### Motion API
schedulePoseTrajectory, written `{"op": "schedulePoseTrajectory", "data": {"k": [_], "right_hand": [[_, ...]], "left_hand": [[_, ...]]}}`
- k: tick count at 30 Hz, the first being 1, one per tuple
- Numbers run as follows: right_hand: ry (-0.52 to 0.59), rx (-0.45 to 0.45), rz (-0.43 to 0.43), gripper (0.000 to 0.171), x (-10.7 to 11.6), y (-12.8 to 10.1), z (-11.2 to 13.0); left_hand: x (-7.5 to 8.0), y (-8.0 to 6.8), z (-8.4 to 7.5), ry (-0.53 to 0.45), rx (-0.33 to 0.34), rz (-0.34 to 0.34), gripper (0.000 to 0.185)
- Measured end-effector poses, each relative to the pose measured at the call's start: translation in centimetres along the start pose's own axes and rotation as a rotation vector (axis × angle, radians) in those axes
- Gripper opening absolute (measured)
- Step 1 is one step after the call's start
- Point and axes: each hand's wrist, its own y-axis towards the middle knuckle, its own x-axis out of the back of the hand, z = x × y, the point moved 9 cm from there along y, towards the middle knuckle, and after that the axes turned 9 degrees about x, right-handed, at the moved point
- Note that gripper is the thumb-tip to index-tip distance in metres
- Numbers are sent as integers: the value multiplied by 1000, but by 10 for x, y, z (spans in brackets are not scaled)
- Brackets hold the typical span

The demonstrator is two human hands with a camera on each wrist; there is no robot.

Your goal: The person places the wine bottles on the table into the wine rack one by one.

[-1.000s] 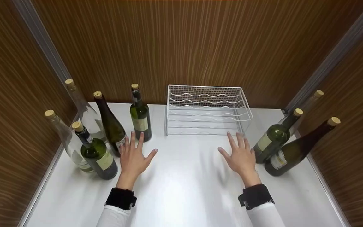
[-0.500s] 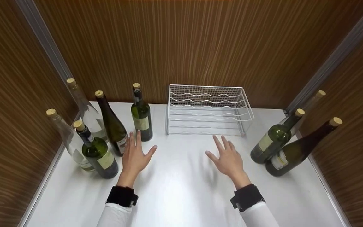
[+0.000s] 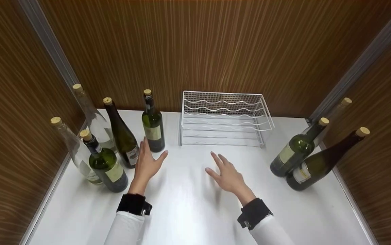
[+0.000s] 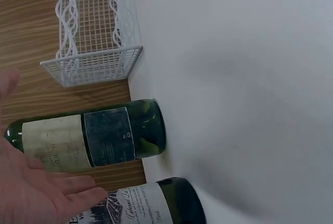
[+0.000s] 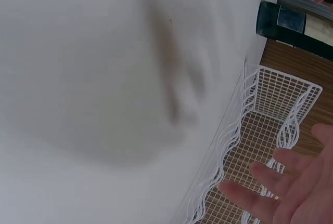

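Note:
My left hand (image 3: 147, 165) hovers over the white table with fingers extended and thumb spread, holding nothing. Just beyond its fingertips stands a green wine bottle (image 3: 153, 131) with a cork and a pale label. A slimmer dark wine bottle (image 3: 124, 139) stands to the left of those fingers; its label shows in the left wrist view. My right hand (image 3: 228, 177) is over the middle of the table, fingers loosely extended and holding nothing. Ahead of it, against the back wall, sits a white wire bottle rack (image 3: 222, 144) with wavy rails and no bottles in it.
At the left stand a green bottle (image 3: 108, 170) and two clear bottles, one in front (image 3: 76, 153) and one behind (image 3: 95, 122). On the right are a green bottle (image 3: 292, 149), a dark bottle (image 3: 321, 163) and a clear bottle (image 3: 335, 112). Wood-grain walls enclose the table.
My right hand has moved left, away from the right-hand bottles toward the middle. My left hand has turned slightly and shifted a little right. The bottles and rack stay in place.

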Motion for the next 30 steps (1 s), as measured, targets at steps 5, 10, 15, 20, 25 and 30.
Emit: {"op": "schedulePoseTrajectory", "data": {"k": [5,10,15,20,25,30], "right_hand": [[96,25,27,74,-9,6,13],[141,46,46,73,-17,12,22],[211,56,78,72,-28,18,31],[270,67,100,71,-37,23,38],[341,96,98,70,-41,29,46],[421,101,95,70,-44,34,51]], "left_hand": [[7,11,-10,-132,-22,-62,104],[14,24,-21,-211,-31,-96,106],[19,35,-25,-222,-9,-108,107],[24,45,-28,-249,17,-132,106],[30,54,-31,-268,29,-187,104],[34,63,-34,-290,44,-206,106]]}}
